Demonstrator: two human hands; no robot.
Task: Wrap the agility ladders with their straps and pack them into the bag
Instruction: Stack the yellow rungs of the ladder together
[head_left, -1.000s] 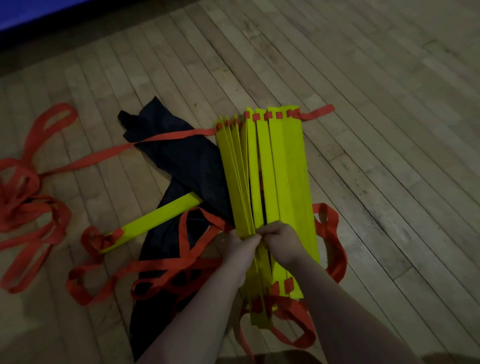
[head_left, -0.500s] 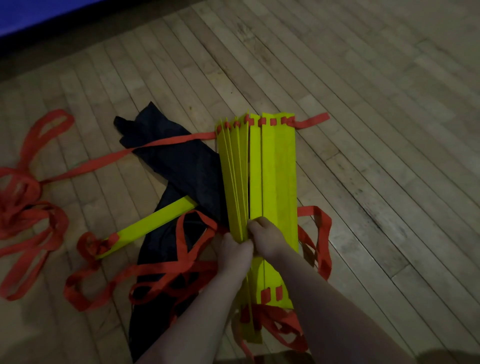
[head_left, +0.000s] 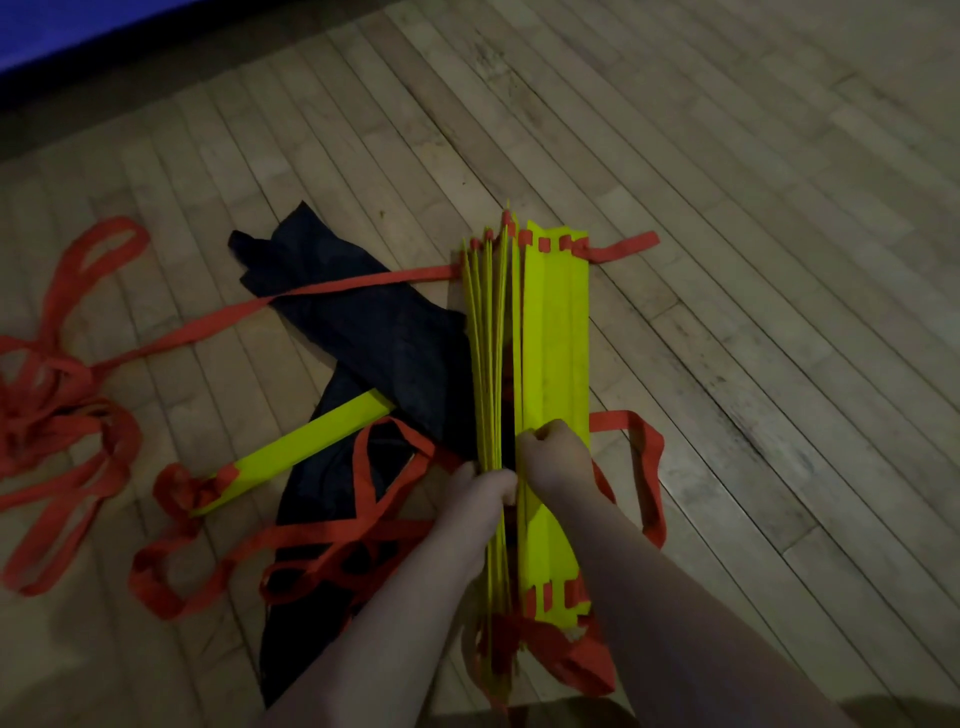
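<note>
While bunched beside the black bag (head_left: 374, 332), yellow rungs (head_left: 556, 338) pinched by left grip (head_left: 478, 493) and right grip (head_left: 558, 457).

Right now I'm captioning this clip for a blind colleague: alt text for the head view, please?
Two hands grip a stack of yellow rungs on a wooden floor, the left hand on edge-up rungs, the right hand on flat ones. A dark bag lies to their left, with a loose rung and tangled red straps across it.

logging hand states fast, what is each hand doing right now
Left hand: closed, holding the upright bunch of yellow rungs.
Right hand: closed, holding the flat bunch of rungs.
</note>
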